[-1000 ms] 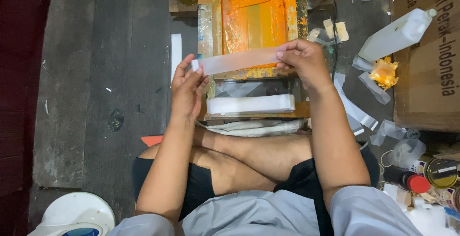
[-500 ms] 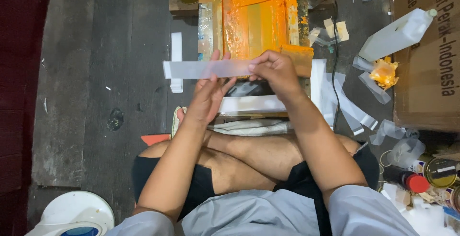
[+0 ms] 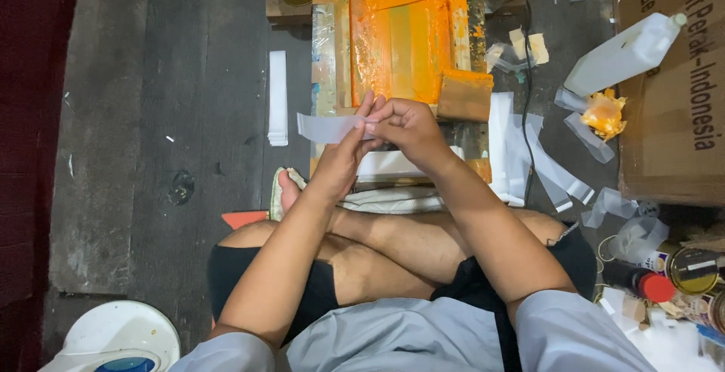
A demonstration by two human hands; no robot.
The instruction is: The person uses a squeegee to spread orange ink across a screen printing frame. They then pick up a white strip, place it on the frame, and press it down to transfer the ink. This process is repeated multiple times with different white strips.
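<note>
In front of the crossed legs, just above the orange-stained printing frame (image 3: 404, 36), a pale translucent strip (image 3: 326, 127) is held by both hands. The left hand (image 3: 349, 145) supports it from below, fingers narrowly closed on it, and the right hand (image 3: 404, 124) pinches its right end — its far end juts free to the left. For a clean result, the strip is best kept taut and level, gripped only at the edges, and kept clear of the wet orange ink — a stack of similar strips (image 3: 278, 98) lies on the floor to the left.
</note>
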